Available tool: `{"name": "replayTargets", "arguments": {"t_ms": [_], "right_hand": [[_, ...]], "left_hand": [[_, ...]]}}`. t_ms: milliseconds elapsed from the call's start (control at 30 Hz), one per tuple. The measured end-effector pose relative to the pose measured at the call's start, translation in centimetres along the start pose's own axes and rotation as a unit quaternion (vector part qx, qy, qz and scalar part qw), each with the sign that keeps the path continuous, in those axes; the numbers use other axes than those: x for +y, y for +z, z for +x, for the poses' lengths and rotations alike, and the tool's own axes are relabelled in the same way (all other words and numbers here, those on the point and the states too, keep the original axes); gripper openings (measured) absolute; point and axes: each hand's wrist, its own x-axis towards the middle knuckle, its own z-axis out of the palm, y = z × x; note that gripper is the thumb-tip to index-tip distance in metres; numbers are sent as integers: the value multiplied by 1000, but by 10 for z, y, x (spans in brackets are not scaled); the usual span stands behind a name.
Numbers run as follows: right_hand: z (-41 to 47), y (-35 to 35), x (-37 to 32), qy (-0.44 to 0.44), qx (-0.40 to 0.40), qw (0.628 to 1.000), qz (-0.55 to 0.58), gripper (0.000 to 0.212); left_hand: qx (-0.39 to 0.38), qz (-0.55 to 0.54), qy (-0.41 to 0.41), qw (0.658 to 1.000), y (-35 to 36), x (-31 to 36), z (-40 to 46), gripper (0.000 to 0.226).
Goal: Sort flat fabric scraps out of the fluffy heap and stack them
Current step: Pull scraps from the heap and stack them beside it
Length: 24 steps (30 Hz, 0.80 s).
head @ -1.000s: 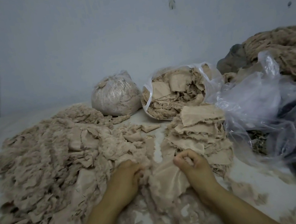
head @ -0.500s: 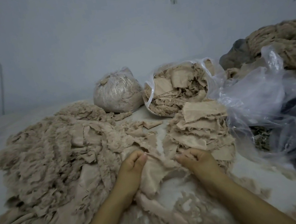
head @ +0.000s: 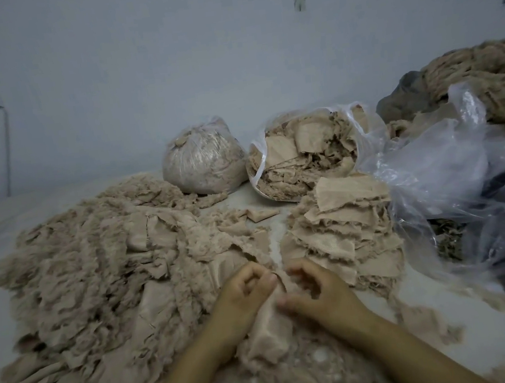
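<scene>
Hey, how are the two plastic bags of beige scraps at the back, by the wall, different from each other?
The left clear plastic bag is closed, rounded and packed with fluffy fibre; the right clear plastic bag gapes open toward the camera, showing flat fabric pieces. The left one looks smaller than the right one. Both hold beige material and sit on the pale surface.

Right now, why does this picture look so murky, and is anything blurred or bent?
Head view: dim, flat, bluish light with hardly any shadows, so the beige heap and stack of flat scraps look washed out. Glare shows only on the clear plastic bags. The wide lens bows the edges, and the corners are soft. Both hands, left hand and right hand, are slightly smeared.
</scene>
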Motion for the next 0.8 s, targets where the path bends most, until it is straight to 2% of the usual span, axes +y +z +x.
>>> {"name": "replayTargets", "arguments": {"t_ms": [33,100,133,167,300,400,467,533,600,667,733,800], "right_hand": [[1,3,-1,3,51,998,33,13],[4,4,2,39,146,983,105,23],[6,1,3,55,165,974,143,25],[6,0,3,69,169,969,170,25],[3,3,4,95,98,968,211,20],[4,9,4,73,122,974,178,20],[5,11,3,60,170,967,181,24],[7,9,2,64,211,953,209,25],[11,1,3,81,256,934,235,20],[13,-12,5,104,285,919,252,18],[14,-24,5,97,243,937,233,16],[22,-38,-6,86,180,962,187,20]], "left_hand": [[3,10,-3,1000,3,0,1,20],[24,14,-28,999,3,-1,3,23],[28,6,-46,999,1,-1,3,23],[24,-7,-61,998,-1,-1,3,22],[22,-23,-63,997,2,-3,3,24],[72,-82,-72,991,10,-6,5,25],[105,5,-40,994,13,-8,7,25],[102,117,7,988,14,-8,10,28],[111,161,33,980,12,-8,10,30],[138,157,37,977,4,-10,9,33],[150,126,30,980,-4,-14,7,33],[119,91,27,988,-6,-14,4,39]]}}
